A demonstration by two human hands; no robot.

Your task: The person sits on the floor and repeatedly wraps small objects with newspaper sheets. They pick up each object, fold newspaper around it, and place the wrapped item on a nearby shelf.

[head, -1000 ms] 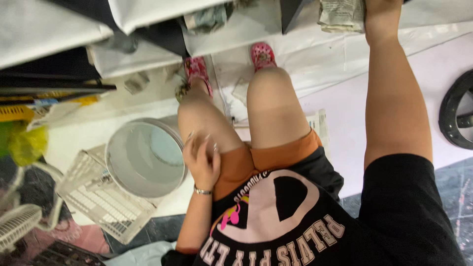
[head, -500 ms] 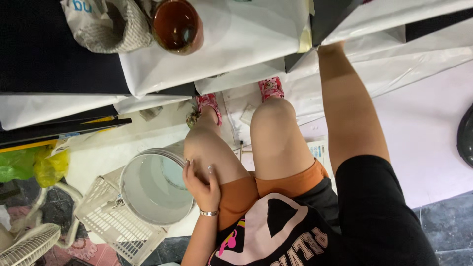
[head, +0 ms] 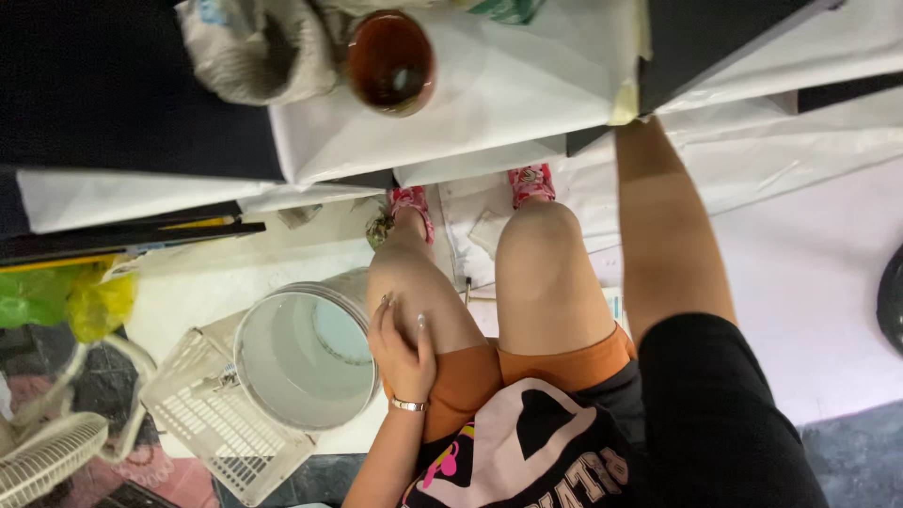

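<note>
White sheets cover the table [head: 489,103], where a brown bowl [head: 390,61] stands beside a crumpled grey bag [head: 254,52]. Left hand [head: 403,348] lies flat on the thigh, fingers loosely spread, holding nothing. Right arm [head: 663,226] reaches beneath the table's edge, its hand hidden. A pale bucket [head: 301,353] and white basket [head: 212,414] sit on the floor.

A table [head: 489,113] covered in white sheeting fills the top of the view, with dark panels [head: 122,94] beside it. Below lies a pale floor [head: 809,292] spread with white plastic, turning to dark stone tile [head: 851,461] at the lower right. At the left stand a white bucket [head: 301,362], a white plastic basket [head: 212,419], a white fan [head: 47,461] and green and yellow bags [head: 66,301]. The light is even and bright.
</note>
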